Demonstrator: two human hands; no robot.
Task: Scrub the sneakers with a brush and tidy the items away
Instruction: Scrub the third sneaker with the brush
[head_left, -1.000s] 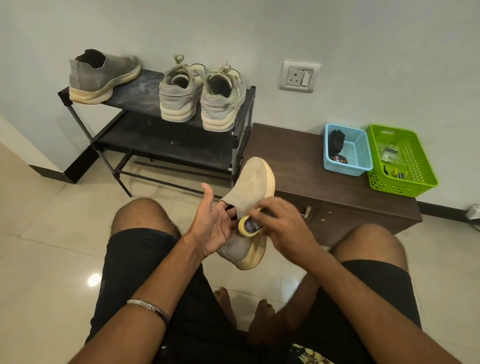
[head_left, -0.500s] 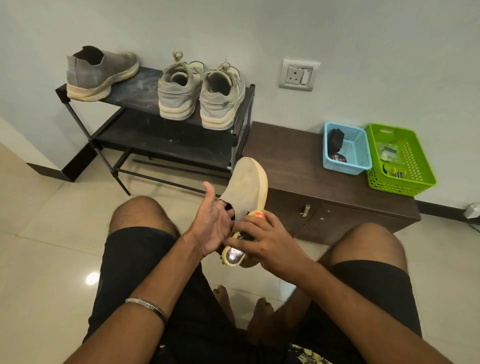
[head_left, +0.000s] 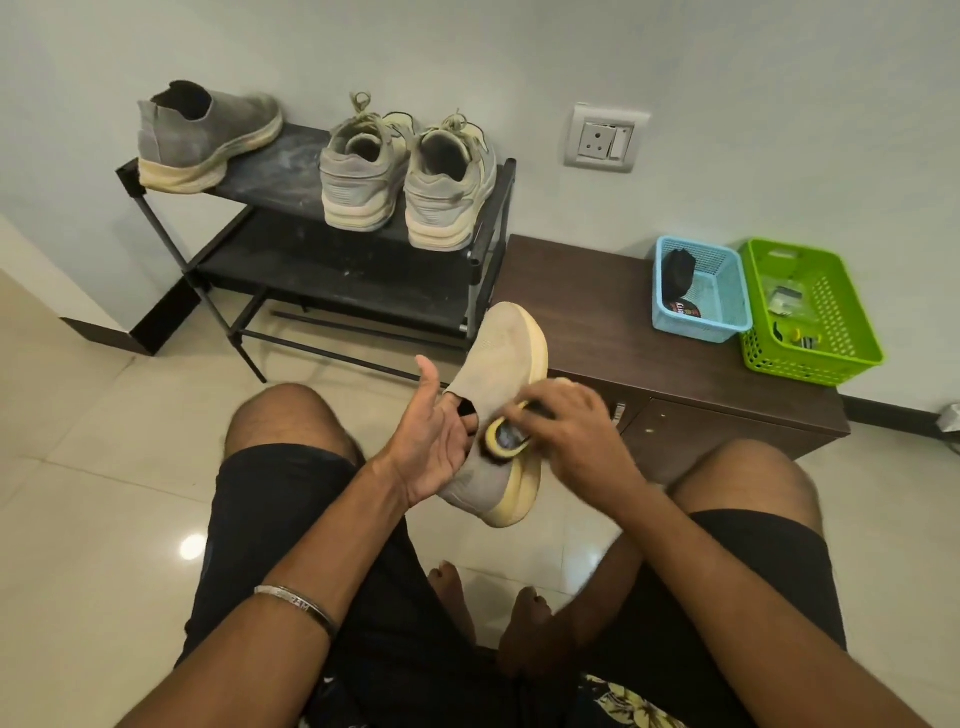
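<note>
A grey knit sneaker (head_left: 501, 364) with a yellowed sole is held up between my knees, toe pointing away. My left hand (head_left: 434, 441) has its fingers pushed into the sneaker's opening, thumb raised. My right hand (head_left: 569, 426) grips a yellow-rimmed brush (head_left: 506, 441) and presses it against the sneaker's side near the collar. The matching grey sneaker (head_left: 208, 135) sits on the left of the black shoe rack (head_left: 291, 182). A pair of laced grey sneakers (head_left: 405, 176) stands on the rack's right side, heels toward me.
A low dark wooden cabinet (head_left: 597, 312) stands right of the rack. On it are a blue basket (head_left: 722, 301) with a dark item inside and a green basket (head_left: 810, 312) with small items. A wall socket (head_left: 605, 137) is above. My bare feet rest on the tiled floor.
My right hand slid the brush down toward the heel and has come back up along the sneaker's side. My left hand and the sneaker stayed nearly still.
</note>
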